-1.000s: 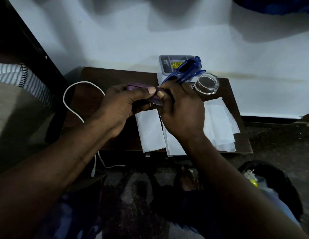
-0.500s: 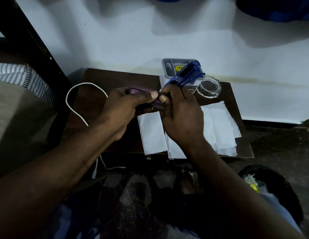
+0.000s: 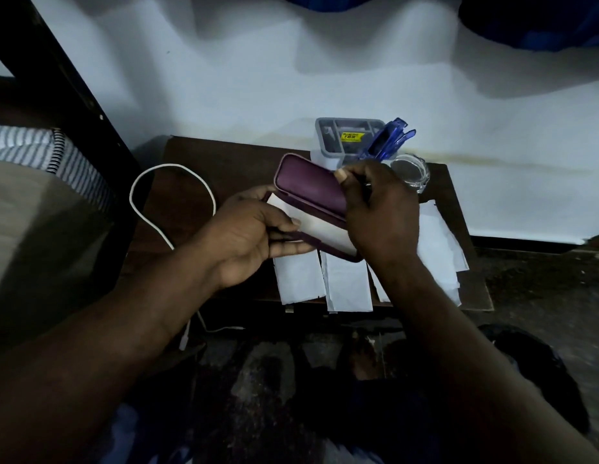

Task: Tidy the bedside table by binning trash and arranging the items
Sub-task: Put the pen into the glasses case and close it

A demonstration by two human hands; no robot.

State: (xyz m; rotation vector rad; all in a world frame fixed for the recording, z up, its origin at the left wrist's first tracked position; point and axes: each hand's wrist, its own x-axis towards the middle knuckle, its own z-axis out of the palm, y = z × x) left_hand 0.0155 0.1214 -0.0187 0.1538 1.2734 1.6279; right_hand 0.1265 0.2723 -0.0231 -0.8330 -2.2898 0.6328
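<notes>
We hold the open purple case [image 3: 311, 189] above the middle of the table [image 3: 224, 162]. Our left hand [image 3: 247, 242] grips its lower half, thumb on the white lining, fingers curled beneath. Our right hand [image 3: 381, 209] is clenched round the blue glasses [image 3: 388, 139], which jut up past the lid, while its thumb rests on the lid's edge. On the table, white papers [image 3: 298, 279] lie at the front, a jar [image 3: 410, 172] and tray [image 3: 328, 135] at the back, and a cable [image 3: 137, 209] at the left end.
</notes>
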